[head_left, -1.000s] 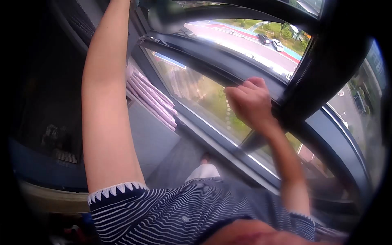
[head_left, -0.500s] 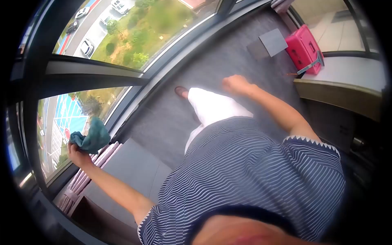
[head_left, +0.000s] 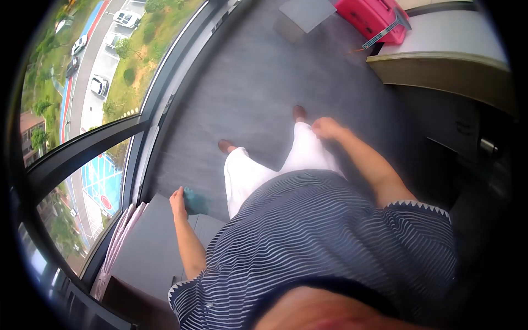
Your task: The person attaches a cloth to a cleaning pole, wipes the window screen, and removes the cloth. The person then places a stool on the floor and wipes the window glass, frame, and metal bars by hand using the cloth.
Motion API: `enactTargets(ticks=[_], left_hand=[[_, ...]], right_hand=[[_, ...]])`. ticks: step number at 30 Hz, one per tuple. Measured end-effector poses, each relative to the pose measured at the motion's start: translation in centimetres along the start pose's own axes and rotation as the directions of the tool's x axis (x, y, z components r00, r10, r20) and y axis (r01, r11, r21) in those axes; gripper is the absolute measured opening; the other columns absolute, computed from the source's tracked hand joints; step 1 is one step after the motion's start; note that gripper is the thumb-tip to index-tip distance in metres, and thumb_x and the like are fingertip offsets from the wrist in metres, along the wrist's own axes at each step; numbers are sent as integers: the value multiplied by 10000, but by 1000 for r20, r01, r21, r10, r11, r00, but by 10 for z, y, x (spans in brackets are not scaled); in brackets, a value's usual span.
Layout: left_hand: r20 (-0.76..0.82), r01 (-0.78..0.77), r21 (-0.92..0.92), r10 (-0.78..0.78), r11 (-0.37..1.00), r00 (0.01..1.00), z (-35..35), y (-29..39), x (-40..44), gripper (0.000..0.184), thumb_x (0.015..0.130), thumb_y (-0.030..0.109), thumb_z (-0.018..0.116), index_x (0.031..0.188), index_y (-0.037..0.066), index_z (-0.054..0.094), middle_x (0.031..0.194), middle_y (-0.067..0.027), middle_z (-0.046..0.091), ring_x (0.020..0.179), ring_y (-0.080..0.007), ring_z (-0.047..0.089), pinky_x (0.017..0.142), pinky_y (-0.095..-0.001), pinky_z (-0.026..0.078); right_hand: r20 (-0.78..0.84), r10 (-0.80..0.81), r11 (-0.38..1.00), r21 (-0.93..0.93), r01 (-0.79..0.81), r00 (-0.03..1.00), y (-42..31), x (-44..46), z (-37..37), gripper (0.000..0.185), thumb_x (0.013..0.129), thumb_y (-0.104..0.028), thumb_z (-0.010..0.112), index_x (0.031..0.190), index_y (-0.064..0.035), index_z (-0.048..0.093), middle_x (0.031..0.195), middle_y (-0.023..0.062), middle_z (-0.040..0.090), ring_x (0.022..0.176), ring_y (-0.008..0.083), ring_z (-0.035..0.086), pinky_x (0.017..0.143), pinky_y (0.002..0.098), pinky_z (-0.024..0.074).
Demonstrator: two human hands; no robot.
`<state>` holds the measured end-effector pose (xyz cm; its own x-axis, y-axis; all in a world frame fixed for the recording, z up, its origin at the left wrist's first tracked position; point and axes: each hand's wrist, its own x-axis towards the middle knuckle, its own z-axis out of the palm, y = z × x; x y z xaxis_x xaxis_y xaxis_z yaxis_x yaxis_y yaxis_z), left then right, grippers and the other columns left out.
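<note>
A teal cloth (head_left: 196, 202) hangs from my left hand (head_left: 177, 203), whose fingers are closed on it. The hand is low at my left side, beside a grey cabinet (head_left: 144, 247). My right hand (head_left: 328, 128) is in front of me on the right, near the knee of my white trousers (head_left: 308, 148). Its fingers are curled in, and nothing shows in them.
Tall windows with a dark frame (head_left: 88, 151) run along the left, with a pink curtain (head_left: 118, 245) gathered beside the cabinet. Ahead on the grey floor (head_left: 247, 71) stands a grey box (head_left: 308, 14). A pink container (head_left: 374, 16) and a squeegee (head_left: 388, 32) are by a white-topped counter (head_left: 454, 38).
My left hand has come down from the window with the cloth, to the cabinet's side. My view has turned, and both feet now show on the floor. The right hand is lower, near my leg.
</note>
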<state>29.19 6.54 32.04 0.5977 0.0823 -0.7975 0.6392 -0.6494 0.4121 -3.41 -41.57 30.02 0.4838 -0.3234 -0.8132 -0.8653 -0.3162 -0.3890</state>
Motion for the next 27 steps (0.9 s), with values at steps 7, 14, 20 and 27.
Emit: enactTargets(ticks=[7, 14, 20, 27], left_hand=[[136, -79, 424, 22, 902, 990, 193, -10, -42, 280, 722, 266, 650, 828, 7, 653, 738, -82, 632, 682, -174, 579, 666, -311, 464], [241, -114, 459, 0, 881, 970, 277, -23, -54, 272, 635, 237, 700, 797, 41, 605, 713, -89, 619, 675, -201, 594, 658, -326, 474], [95, 70, 433, -123, 899, 988, 317, -57, -80, 306, 622, 209, 708, 855, 56, 584, 690, -64, 601, 674, -179, 593, 646, -322, 473], [15, 421, 350, -455, 837, 890, 448, -151, -173, 232, 652, 221, 674, 819, 64, 638, 789, -104, 658, 762, -244, 626, 739, -335, 481]], right_hand=[[-83, 223, 969, 130, -212, 971, 116, 21, -137, 188, 781, -140, 542, 919, -52, 635, 674, 41, 652, 571, 124, 608, 544, 280, 479], [-15, 365, 931, 36, -364, 931, 124, 87, -204, 180, 818, -152, 531, 958, -85, 621, 683, 29, 641, 547, 102, 584, 450, 271, 424], [11, 337, 897, 302, -324, 942, 97, 208, -244, 284, 851, -197, 546, 1100, -60, 562, 880, 59, 637, 709, 153, 604, 559, 296, 479], [34, 386, 770, 538, -342, 922, 107, 347, -284, 385, 848, -229, 586, 1190, -104, 462, 1000, 56, 611, 811, 167, 604, 647, 389, 497]])
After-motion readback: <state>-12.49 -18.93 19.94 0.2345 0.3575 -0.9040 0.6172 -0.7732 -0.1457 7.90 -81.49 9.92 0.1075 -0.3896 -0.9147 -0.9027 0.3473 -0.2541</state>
